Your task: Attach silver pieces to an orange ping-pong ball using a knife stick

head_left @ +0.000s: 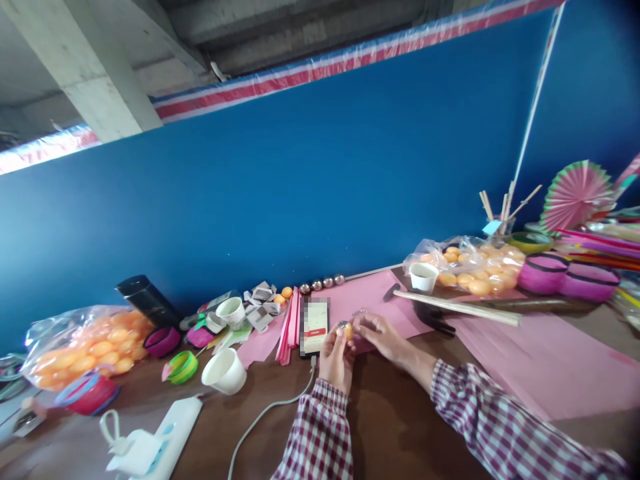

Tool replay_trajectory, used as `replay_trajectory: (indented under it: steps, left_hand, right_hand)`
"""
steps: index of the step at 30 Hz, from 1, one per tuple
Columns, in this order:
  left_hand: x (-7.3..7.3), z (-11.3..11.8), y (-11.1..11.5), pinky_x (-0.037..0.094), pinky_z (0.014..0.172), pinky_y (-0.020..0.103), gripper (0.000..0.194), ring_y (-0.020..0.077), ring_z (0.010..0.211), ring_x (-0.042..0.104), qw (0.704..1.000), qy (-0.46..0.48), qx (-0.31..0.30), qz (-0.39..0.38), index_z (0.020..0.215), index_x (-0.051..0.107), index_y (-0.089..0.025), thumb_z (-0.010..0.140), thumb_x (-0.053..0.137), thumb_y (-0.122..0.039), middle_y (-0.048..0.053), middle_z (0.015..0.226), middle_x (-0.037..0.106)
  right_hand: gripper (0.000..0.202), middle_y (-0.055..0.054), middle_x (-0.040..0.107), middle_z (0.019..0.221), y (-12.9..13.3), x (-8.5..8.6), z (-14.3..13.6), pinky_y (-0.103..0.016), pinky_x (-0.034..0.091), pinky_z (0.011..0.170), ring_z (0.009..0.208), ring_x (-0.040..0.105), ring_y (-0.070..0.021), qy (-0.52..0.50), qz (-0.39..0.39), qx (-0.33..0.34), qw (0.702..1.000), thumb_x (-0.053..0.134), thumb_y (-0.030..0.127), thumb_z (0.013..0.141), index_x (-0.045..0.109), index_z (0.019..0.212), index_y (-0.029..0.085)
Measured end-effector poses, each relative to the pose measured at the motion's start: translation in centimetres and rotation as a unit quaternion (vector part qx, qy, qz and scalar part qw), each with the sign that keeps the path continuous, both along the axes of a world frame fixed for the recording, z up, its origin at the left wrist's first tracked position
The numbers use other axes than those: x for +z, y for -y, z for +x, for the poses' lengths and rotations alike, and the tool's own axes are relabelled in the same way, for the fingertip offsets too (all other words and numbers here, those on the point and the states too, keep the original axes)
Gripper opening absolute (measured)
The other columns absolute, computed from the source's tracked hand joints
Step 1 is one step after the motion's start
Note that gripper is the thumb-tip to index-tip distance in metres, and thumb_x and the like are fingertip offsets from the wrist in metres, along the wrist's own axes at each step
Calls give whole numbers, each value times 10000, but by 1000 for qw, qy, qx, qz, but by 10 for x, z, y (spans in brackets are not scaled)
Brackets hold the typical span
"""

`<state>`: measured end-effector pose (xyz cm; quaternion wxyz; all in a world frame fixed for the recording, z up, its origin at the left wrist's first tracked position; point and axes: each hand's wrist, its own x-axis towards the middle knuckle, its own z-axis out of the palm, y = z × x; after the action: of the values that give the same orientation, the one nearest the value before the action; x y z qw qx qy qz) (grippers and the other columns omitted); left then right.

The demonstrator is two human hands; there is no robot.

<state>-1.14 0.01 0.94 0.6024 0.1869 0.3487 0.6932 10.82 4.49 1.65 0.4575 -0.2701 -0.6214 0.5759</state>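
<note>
Evidently, a small orange ball (349, 331) with a silvery patch is pinched between the thumb and fingers of the left hand (336, 361), closed narrowly around it. Just beside it, the right hand (385, 337) is held with its fingers bent; whether the ball is touched, or anything gripped, by them cannot be told. By those fingertips, a small glinting shape (359, 312) is too blurred to be identified. Beyond the right fingers, pink paper (370, 297) is partly hidden. Left of the left fingers, a phone (317, 327) is partly obscured by pixelation.
</note>
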Motion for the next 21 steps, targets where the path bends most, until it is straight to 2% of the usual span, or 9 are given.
replay_trajectory:
  steps: [4,8,15,21]
  left_hand:
    - [1,-1,0,436,501,168,316,48,529,530,1000,-1,-1,-4,917,585,-163,625,700,-207,15,766,612]
    - [1,0,0,431,524,180,291,53,538,534,1000,-2,-1,0,896,576,-174,632,694,-208,10,768,615]
    - [1,0,1,465,723,277,307,112,722,603,999,-6,-22,26,959,558,-194,673,660,-242,35,897,637]
    - [1,1,0,466,764,285,326,121,798,609,1000,-4,-15,20,1008,556,-213,693,641,-219,44,968,634]
  right_hand:
    - [232,-21,592,807,1,3,1,-276,416,728,772,546,-155,4,24,-16,1000,573,404,741,559,719,173]
    - [233,-10,586,786,3,3,0,-272,426,682,706,547,-141,2,4,1,1000,553,416,753,554,742,184]
    - [237,-25,584,834,3,2,0,-293,418,773,818,536,-165,9,35,-11,999,547,410,759,554,723,176]
    - [236,-33,594,855,3,3,0,-306,429,774,840,541,-178,21,33,2,999,529,411,773,573,766,179]
